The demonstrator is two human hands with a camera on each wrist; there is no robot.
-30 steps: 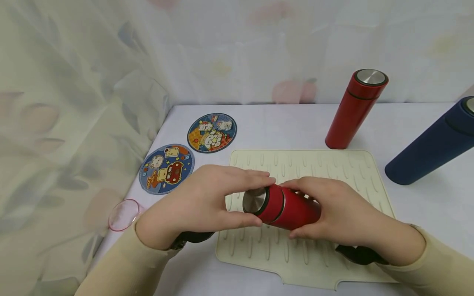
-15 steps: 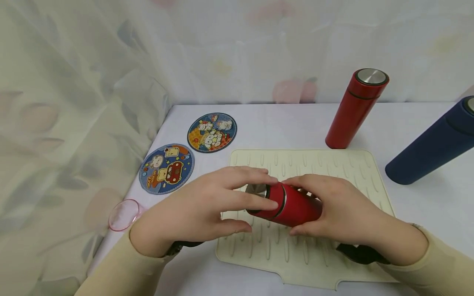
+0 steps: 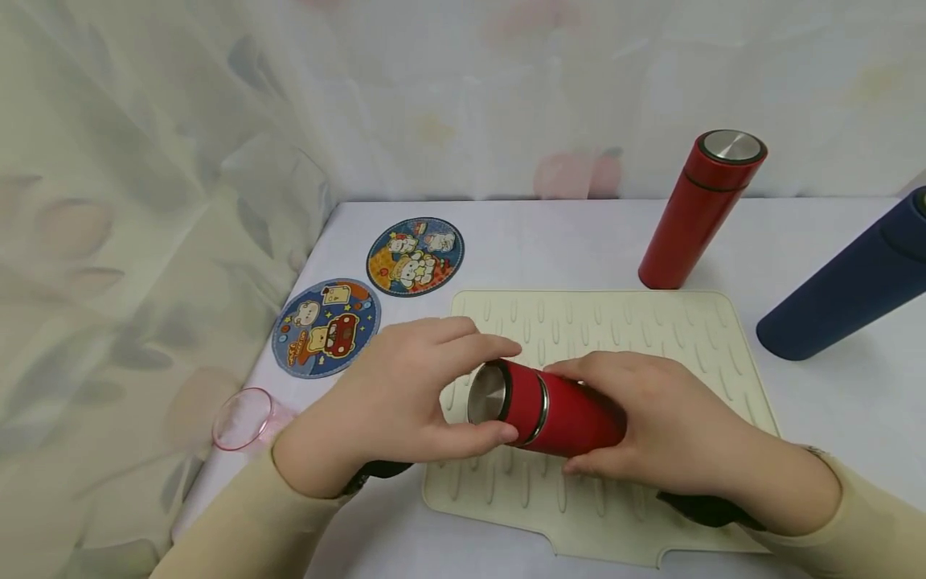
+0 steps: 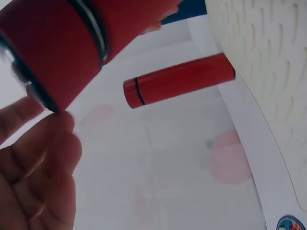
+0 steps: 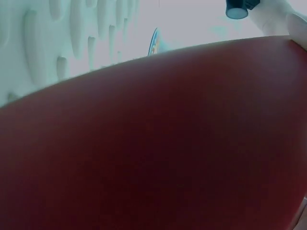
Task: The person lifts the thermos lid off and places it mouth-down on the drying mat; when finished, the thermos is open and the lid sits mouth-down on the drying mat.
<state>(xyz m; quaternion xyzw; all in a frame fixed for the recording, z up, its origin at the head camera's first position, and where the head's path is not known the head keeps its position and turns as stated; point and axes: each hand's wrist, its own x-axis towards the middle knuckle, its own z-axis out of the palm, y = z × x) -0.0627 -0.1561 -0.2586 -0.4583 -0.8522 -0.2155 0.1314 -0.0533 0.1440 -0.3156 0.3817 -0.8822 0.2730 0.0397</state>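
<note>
A red thermos is tilted over the cream ribbed mat, its lid end facing left. My right hand grips the body, thumb on the near side and fingers over the far side. A silver ring shows at the seam between body and red lid. My left hand is spread around the lid, thumb at its near edge and forefinger a little above its far side. In the left wrist view, loosely bent fingers are right at the lid's rim. The thermos body fills most of the right wrist view.
Another red thermos stands upright behind the mat, with a dark blue thermos to its right. Two round cartoon coasters lie at the left. A pink-rimmed clear cup stands by the left table edge, near my left forearm.
My left fingers reached across the lid half a second ago and have since drawn back and spread apart. The silver ring at the lid seam shows wider. My right hand keeps its grip.
</note>
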